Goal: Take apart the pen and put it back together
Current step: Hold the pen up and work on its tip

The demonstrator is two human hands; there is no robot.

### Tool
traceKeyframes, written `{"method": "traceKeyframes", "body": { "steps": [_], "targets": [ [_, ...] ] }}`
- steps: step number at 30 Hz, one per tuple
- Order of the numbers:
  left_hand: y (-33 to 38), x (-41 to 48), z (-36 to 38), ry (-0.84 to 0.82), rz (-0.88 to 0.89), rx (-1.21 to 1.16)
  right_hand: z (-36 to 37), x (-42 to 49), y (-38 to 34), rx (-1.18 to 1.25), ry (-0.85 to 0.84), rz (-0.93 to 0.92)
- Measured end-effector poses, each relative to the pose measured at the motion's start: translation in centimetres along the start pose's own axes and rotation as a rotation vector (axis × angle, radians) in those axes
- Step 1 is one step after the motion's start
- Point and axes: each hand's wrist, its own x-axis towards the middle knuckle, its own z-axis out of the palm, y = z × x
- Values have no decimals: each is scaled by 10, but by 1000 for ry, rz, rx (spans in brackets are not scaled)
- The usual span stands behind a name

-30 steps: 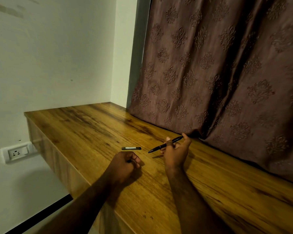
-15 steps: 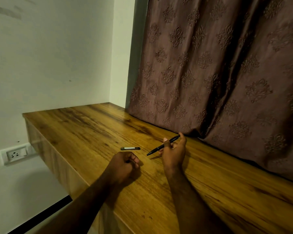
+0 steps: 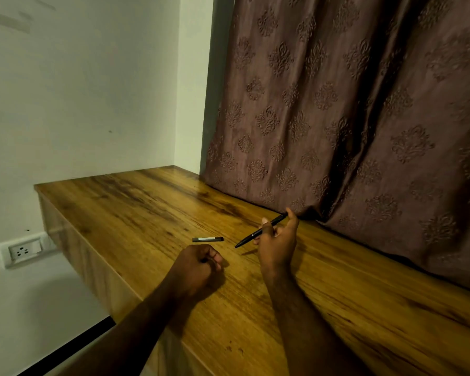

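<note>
Resting across the fingers of the right hand (image 3: 277,241), the pen (image 3: 261,230) was held above the wooden desk (image 3: 147,213), its tip pointing down and to the left, past the fingertips, and its rear end near the raised forefinger by the curtain (image 3: 350,118). The fingers were pinched around the middle of the barrel, so this hand was grasping the pen. A short dark cap (image 3: 208,239) lay flat on the desk, a little beyond the knuckles of the left hand (image 3: 198,263) and near the pen tip, but not touching it. The left hand was clenched into a fist on the desk; something small and dark seemed to be inside it, but I could not tell what it was.

I judged the pen to be light, thin and stiff, with a smooth body that may slip between dry fingers. The best place to hold it seemed to be the middle of the barrel, with the other hand taking the front part near the tip for twisting. The small inner parts could roll away easily.
</note>
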Motion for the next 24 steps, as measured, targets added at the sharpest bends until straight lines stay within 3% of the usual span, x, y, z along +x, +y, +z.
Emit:
{"method": "traceKeyframes", "body": {
  "steps": [24],
  "targets": [
    [-7,9,1,62,9,-68,3,-2,-1,19,-40,1]
  ]
}}
